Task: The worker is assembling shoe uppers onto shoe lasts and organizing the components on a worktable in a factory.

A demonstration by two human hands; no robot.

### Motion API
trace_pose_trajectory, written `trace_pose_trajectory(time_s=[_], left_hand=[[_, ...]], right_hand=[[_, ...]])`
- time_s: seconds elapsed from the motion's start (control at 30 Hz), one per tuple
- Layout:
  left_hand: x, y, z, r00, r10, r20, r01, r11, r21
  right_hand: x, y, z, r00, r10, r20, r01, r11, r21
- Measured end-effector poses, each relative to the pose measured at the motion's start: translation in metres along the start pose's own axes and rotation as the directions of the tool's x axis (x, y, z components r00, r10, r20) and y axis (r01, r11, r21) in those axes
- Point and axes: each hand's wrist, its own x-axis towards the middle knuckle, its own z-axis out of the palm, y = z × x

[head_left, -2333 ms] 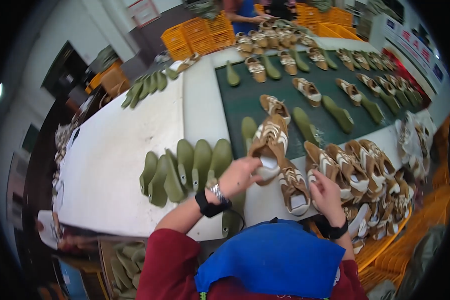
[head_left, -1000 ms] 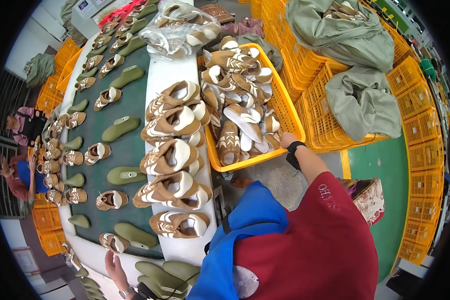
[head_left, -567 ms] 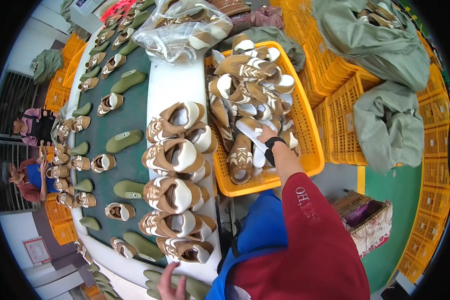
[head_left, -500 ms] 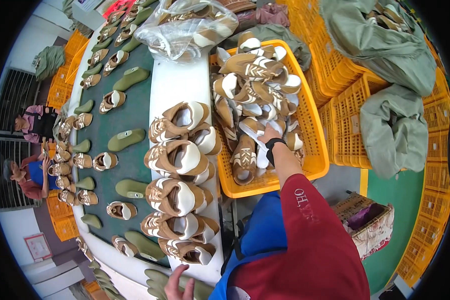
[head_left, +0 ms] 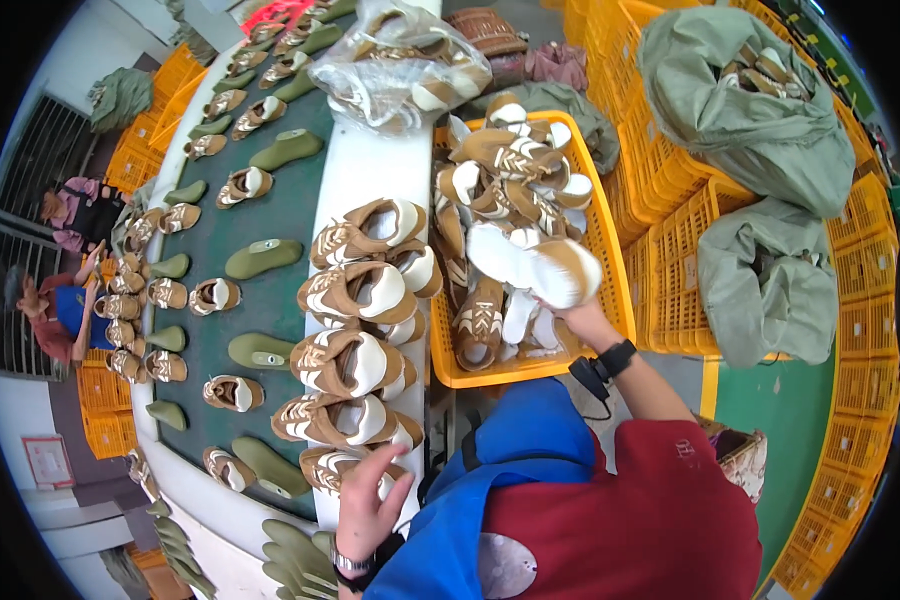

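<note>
A shoe [head_left: 565,272] is gripped in the right hand [head_left: 588,322], with its pale sole partly turned up; it is blurred, and the exact placing of the fingers is hidden. It is held over the basket [head_left: 485,380], where more shoes [head_left: 505,155] are heaped beneath and beyond the grip. Nothing is held in the left hand [head_left: 368,510], whose fingers are parted beside the nearest shoe of a row [head_left: 355,300]; whether that shoe is touched cannot be told. The row is set along the table [head_left: 365,175], to the left of the grip. Farther left, green lasts [head_left: 262,258] and shoes are spread on a mat [head_left: 185,300]. Beyond the grip and leftward, shoes are wrapped in a clear bag [head_left: 400,75]. To its right, crates [head_left: 675,285] are stacked, partly covered by cloth [head_left: 770,300].
</note>
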Motion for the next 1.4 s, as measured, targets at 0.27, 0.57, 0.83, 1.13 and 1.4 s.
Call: trace_pose_trajectory(time_s=[0.27, 0.57, 0.83, 1.13, 1.4], left_hand=[[0.03, 0.036, -0.004, 0.998, 0.055, -0.002, -0.051, 0.904, -0.425], [-0.003, 0.03, -0.01, 0.963, -0.021, -0.268, -0.151, 0.781, -0.605], [-0.041, 0.018, -0.028, 0.775, -0.001, -0.632, -0.045, 0.997, -0.056], [-0.039, 0.0, -0.015, 0.601, 0.243, -0.761, 0.165, 0.894, 0.416], [-0.035, 0.012, -0.005, 0.703, 0.23, -0.673, 0.129, 0.889, 0.44]], right_hand=[[-0.046, -0.106, 0.05, 0.933, -0.286, 0.22, 0.199, 0.916, 0.348], [-0.062, -0.189, 0.124, 0.43, -0.794, 0.431, 0.901, 0.346, -0.262], [-0.075, -0.21, 0.157, 0.217, -0.754, 0.62, 0.976, 0.185, -0.116], [-0.078, -0.206, 0.173, 0.16, -0.667, 0.728, 0.88, 0.43, 0.2], [-0.09, -0.221, 0.181, 0.447, -0.651, 0.613, 0.85, 0.523, -0.065]])
